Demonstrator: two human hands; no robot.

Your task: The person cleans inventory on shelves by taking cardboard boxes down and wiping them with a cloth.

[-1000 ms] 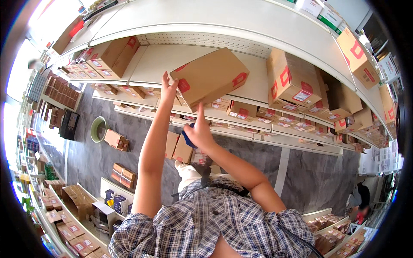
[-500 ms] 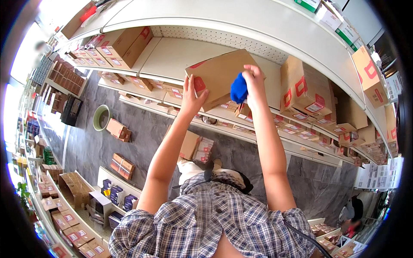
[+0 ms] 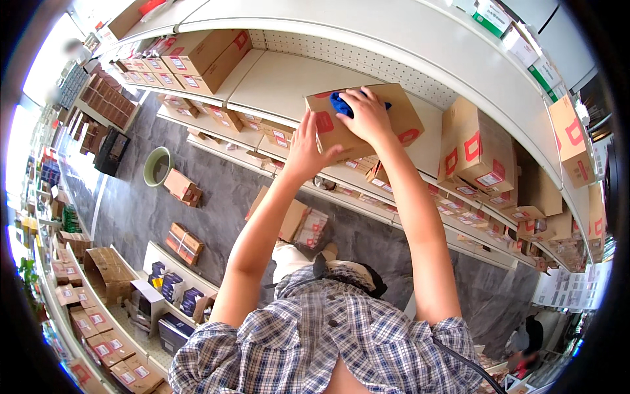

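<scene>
A brown cardboard box point(image 3: 367, 141) with red markings lies on the shelf in front of me, set at an angle near the shelf's front edge. My left hand point(image 3: 306, 152) rests against the box's left end, its fingers stretched out and the thumb apart. On the upper face of the box my right hand point(image 3: 367, 117) presses down a crumpled blue cloth point(image 3: 340, 104). Part of that cloth is hidden under the fingers and shows again past them.
Larger cartons point(image 3: 478, 148) stand right of the box, and stacked boxes point(image 3: 203, 62) stand to the left. An upper shelf point(image 3: 394, 33) runs above. On the grey floor are a green bin point(image 3: 158, 167), a small carton point(image 3: 182, 187) and an opened carton point(image 3: 292, 213) by my feet.
My right hand has moved left and away from me, bringing the cloth from above the box's right side onto its upper face. The box has turned, showing its right end.
</scene>
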